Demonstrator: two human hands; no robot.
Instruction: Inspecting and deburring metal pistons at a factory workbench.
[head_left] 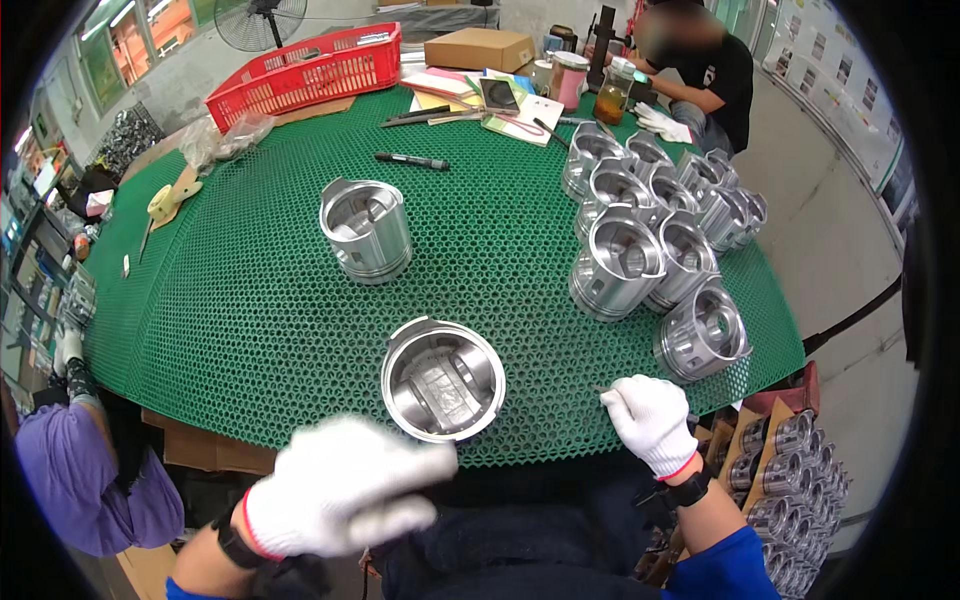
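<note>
A silver metal piston sits near the mat's front edge, its hollow side facing up. My left hand, in a white knit glove, is just below it, apart from it. That hand is blurred, but its thumb and fingers are spread with nothing between them. My right hand, gloved too, rests by the mat's front edge, closed on a thin tool of which only a short dark tip shows. Farther back stands another piston. Several pistons crowd together at the right, the nearest one tilted.
A green perforated mat covers the table. On it lie a black marker, papers with a phone, a jar and a red basket. Cartoned pistons stand low right. Co-workers sit far right and left.
</note>
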